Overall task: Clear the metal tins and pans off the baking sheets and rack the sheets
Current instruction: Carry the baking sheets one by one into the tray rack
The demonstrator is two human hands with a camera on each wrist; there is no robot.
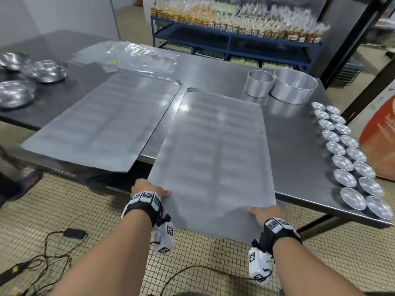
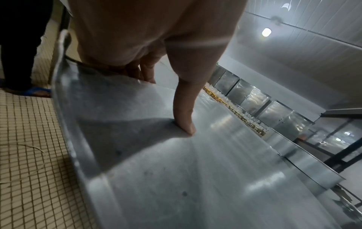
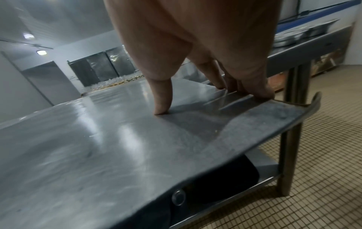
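Note:
A bare metal baking sheet (image 1: 215, 159) juts far over the steel table's (image 1: 299, 146) near edge. My left hand (image 1: 149, 190) grips its near left corner, thumb (image 2: 184, 111) on top and fingers underneath. My right hand (image 1: 264, 212) grips the near right corner the same way, thumb (image 3: 161, 96) pressed on the sheet (image 3: 98, 139). A second bare sheet (image 1: 106, 122) lies to the left, overhanging too. Two round cake pans (image 1: 294, 85) stand at the back right. Several small tins (image 1: 350, 159) sit in two rows along the right edge.
Shiny metal bowls (image 1: 46, 70) rest on the dark table at far left. Clear plastic bags (image 1: 132, 56) lie behind the sheets. A blue shelf (image 1: 230, 39) with packaged goods stands beyond. Cables (image 1: 53, 248) trail over the tiled floor. Someone's foot (image 1: 32, 176) is at left.

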